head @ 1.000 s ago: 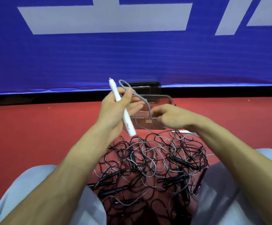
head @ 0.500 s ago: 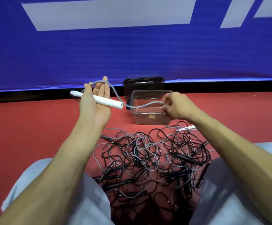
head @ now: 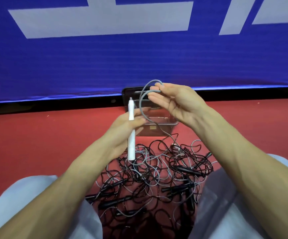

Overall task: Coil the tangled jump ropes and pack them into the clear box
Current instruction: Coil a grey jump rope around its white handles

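My left hand point(head: 122, 130) holds a white jump-rope handle point(head: 131, 140) upright, thumb and fingers round its upper part. A grey rope point(head: 142, 107) loops from there up to my right hand point(head: 176, 102), which pinches the loop between thumb and fingertips at about box height. The rope's far end trails down into a tangled pile of black and grey ropes point(head: 157, 175) with black handles on the red floor between my knees. The clear box point(head: 167, 128) stands behind my hands, mostly hidden by them.
A dark lid or tray point(head: 133, 94) leans behind the box against the blue banner wall point(head: 139, 62). Red floor point(head: 45, 138) spreads left and right. My grey-clad knees point(head: 28, 200) frame the pile on both sides.
My left hand swung the white handle from lying sideways at the left to upright near the middle. My right hand rose and turned palm-up, lifting a rope loop above the box.
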